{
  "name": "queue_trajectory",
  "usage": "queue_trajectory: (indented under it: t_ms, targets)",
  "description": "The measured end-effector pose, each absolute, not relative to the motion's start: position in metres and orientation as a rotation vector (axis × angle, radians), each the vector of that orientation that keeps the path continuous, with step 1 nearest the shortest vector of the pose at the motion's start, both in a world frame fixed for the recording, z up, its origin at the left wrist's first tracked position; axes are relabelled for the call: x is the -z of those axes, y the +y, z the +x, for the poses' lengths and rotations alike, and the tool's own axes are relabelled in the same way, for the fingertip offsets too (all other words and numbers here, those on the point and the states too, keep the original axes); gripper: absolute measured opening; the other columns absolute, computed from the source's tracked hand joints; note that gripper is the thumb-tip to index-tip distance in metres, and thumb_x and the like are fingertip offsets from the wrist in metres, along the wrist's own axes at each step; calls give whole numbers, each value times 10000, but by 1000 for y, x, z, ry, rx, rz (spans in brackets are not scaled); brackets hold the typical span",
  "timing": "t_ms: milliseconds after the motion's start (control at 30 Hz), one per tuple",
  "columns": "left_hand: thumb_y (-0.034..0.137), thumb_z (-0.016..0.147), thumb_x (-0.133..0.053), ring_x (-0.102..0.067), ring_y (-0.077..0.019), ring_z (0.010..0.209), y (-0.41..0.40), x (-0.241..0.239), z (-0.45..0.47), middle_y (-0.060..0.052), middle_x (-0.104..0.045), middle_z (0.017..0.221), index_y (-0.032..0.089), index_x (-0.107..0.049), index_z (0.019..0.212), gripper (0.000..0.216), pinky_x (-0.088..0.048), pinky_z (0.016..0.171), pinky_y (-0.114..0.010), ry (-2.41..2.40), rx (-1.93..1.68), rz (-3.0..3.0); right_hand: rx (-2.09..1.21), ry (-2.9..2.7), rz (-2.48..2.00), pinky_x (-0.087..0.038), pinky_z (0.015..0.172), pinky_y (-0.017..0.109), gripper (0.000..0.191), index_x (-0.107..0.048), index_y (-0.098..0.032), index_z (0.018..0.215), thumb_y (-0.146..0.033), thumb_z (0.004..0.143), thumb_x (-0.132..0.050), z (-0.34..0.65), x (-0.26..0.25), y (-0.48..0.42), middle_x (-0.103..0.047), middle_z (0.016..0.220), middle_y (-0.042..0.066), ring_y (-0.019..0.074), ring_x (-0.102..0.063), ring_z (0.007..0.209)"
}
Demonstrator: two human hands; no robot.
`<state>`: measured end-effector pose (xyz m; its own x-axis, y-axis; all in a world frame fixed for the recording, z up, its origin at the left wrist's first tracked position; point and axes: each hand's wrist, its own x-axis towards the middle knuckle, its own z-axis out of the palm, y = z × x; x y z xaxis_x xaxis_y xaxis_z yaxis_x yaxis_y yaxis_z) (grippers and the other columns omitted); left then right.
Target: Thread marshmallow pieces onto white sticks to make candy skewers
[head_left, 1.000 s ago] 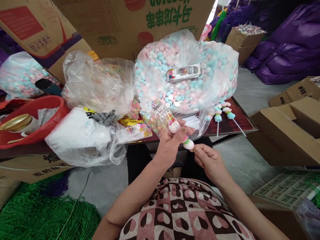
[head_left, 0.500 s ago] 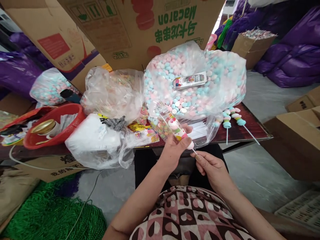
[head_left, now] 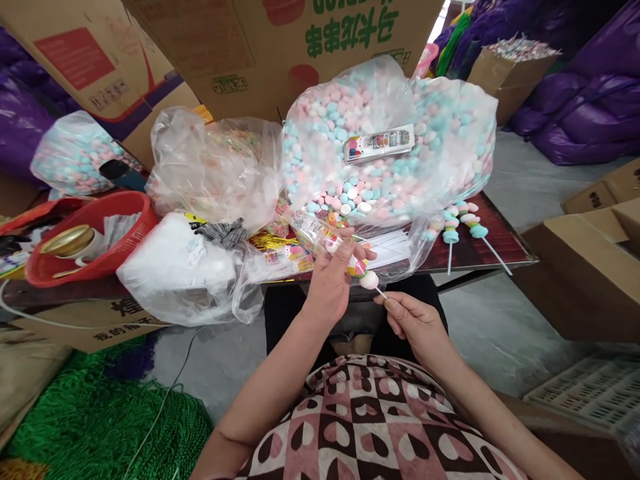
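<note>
My left hand (head_left: pixel 329 277) is closed around a printed clear plastic sleeve (head_left: pixel 311 229), which slants up to the left. Inside and poking from its lower end is a marshmallow skewer (head_left: pixel 369 280), with a pale pink piece lowest. Thumb and fingers of my right hand (head_left: pixel 414 319) pinch the thin white stick just below that piece. Behind the sleeve lies a bundle of white sticks (head_left: pixel 393 248) in clear plastic. Two finished-looking marshmallow skewers (head_left: pixel 451 235) rest at the table's right edge, their sticks overhanging.
A big bag of pastel marshmallows (head_left: pixel 350 160) carries a stack of printed sleeves (head_left: pixel 380 143). Left of it are a bag of colourful sweets (head_left: pixel 220 167), a white plastic bag (head_left: pixel 175 273) and a red basket (head_left: pixel 143 230). Cardboard boxes (head_left: pixel 585 280) stand at right; green strands (head_left: pixel 110 420) cover the floor.
My left hand and the sleeve have shifted left, away from my right hand. More of the lowest marshmallows shows below the sleeve. The camera view has tilted slightly down.
</note>
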<state>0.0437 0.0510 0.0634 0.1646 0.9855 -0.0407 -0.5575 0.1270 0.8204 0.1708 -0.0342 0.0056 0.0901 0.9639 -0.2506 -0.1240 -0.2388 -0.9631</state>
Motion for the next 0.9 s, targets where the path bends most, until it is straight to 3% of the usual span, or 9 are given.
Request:
queue_trajectory:
  t_ms: [133, 333, 500, 633, 900]
  targets:
    - [450, 781, -709, -670, -160, 739, 45, -58, 43, 38, -568, 668, 225, -586, 1011, 344, -442, 564, -229, 685, -1182, 746, -1457, -920, -1260, -189, 426, 232, 368, -724, -169, 893, -520, 815, -646, 170, -6, -33, -373, 467, -64, 78, -291, 435]
    - [556, 732, -718, -693, -223, 959, 58, -64, 30, -46, -715, 938, 251, -588, 1102, 496, -515, 785, -325, 651, -1196, 725, -1438, -983, -1281, -226, 427, 228, 368, -717, -168, 903, -518, 834, -626, 177, -2, -32, -394, 473, -62, 80, -322, 439]
    - [382, 822, -660, -705, -181, 829, 67, -60, 32, -2, -693, 757, 210, -621, 917, 201, -522, 837, -342, 745, -1306, 545, -1148, -1089, -1427, -350, 483, 241, 331, -688, -189, 1038, -447, 838, -633, 181, 5, -31, -493, 551, -46, 112, -434, 506]
    - [350, 860, -613, -681, -153, 725, 68, -49, 34, 17, -658, 690, 209, -599, 831, 144, -532, 805, -340, 713, -1316, 447, -911, -1167, -1535, -358, 507, 248, 226, -702, -211, 884, -421, 848, -628, 182, 7, -33, -520, 571, -27, 119, -456, 536]
    - [499, 803, -657, -645, -140, 653, 69, -47, 31, 29, -573, 631, 219, -589, 788, 289, -532, 696, -297, 719, -1229, 667, -1746, -670, -1165, -178, 365, 212, 286, -633, -180, 787, -459, 790, -696, 179, -6, -35, -305, 389, -115, 49, -205, 332]
